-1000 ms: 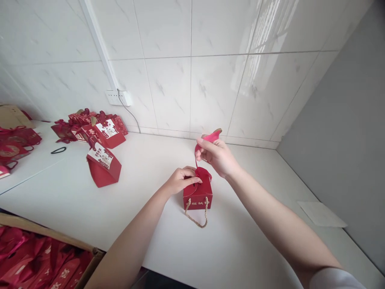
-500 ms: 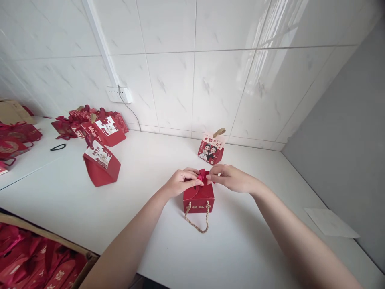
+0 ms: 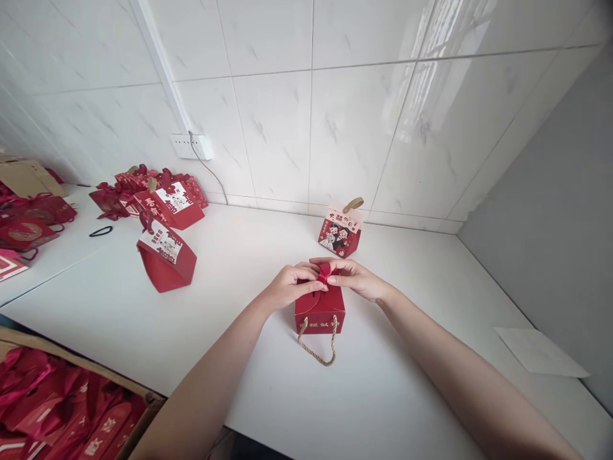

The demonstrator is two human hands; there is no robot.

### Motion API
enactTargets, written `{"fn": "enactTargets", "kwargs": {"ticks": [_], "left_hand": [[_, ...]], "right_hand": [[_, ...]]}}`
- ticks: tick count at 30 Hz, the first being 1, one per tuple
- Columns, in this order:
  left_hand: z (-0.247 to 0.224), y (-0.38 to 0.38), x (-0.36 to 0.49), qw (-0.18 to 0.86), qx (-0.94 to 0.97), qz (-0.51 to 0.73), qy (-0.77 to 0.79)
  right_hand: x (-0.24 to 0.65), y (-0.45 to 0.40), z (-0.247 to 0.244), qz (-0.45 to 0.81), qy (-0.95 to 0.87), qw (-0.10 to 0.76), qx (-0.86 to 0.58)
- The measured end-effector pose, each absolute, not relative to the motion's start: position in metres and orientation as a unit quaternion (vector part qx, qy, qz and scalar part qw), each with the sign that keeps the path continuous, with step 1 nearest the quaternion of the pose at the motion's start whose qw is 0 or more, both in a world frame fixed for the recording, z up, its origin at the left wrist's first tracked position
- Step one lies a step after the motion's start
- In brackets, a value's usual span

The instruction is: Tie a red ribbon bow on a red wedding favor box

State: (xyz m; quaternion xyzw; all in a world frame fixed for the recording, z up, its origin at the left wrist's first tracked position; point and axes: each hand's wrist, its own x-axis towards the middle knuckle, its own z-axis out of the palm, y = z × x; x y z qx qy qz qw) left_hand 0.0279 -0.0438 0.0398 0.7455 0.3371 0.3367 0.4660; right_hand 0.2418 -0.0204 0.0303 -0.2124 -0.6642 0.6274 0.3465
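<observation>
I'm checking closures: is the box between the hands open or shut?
Shut: the red box has its top flap folded down beneath the ribbon.

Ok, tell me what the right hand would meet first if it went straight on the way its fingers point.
The red ribbon atop the box, right at the right hand's fingertips; then, probably, the left hand, though depth is unclear.
</observation>
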Motion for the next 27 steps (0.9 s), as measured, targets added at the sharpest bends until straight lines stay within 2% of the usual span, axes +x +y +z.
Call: {"fn": "enactTargets", "kwargs": {"ticks": [9, 20, 27], "left_hand": [[0.039, -0.045, 0.028, 0.5, 0.72, 0.34, 0.341], [0.04, -0.045, 0.026, 0.509, 0.712, 0.295, 0.382], [0.041, -0.049, 0.03, 0.497, 0.725, 0.312, 0.361]], "right_hand": [[0.241, -0.021, 0.028, 0.623, -0.635, 0.419, -0.181], [0.215, -0.019, 0.051, 0.503, -0.742, 0.4, -0.192], [0.211, -0.012, 0.066, 0.447, -0.81, 0.325, -0.197]]}}
